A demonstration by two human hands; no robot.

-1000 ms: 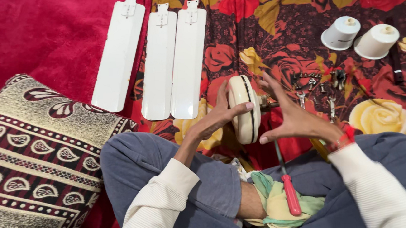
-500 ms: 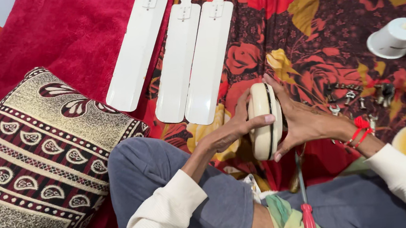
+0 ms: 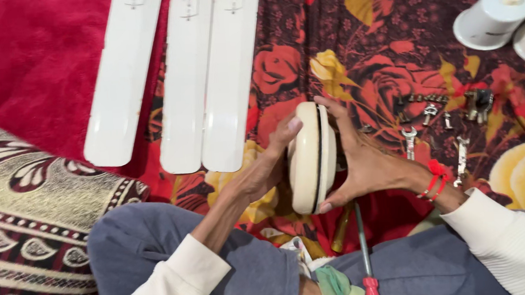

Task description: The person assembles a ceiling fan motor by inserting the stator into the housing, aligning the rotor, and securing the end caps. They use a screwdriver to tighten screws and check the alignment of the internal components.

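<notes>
Head view: at centre frame the cream, disc-shaped fan motor housing (image 3: pixel 311 157) is standing on edge, both hands gripping it from opposite sides. The left hand (image 3: pixel 263 169) is pressing its flat face from the left, fingers curled, thumb lying across the upper rim. The right hand (image 3: pixel 362 159) is cupping the other side, fingers spread wide, red thread bracelet (image 3: pixel 434 177) showing at the wrist. Three white fan blades (image 3: pixel 187 79) are lying side by side in the upper left, on a floral blanket (image 3: pixel 354 42) of red and yellow roses. Two white cup-shaped covers (image 3: pixel 492 17) are sitting in the upper right. Small metal screws and brackets (image 3: pixel 436 117) are lying scattered right of centre, near the right hand. A red-handled screwdriver (image 3: pixel 367 263) is resting at lower centre between the knees. A patterned cushion (image 3: pixel 28 238) is filling the lower left.
</notes>
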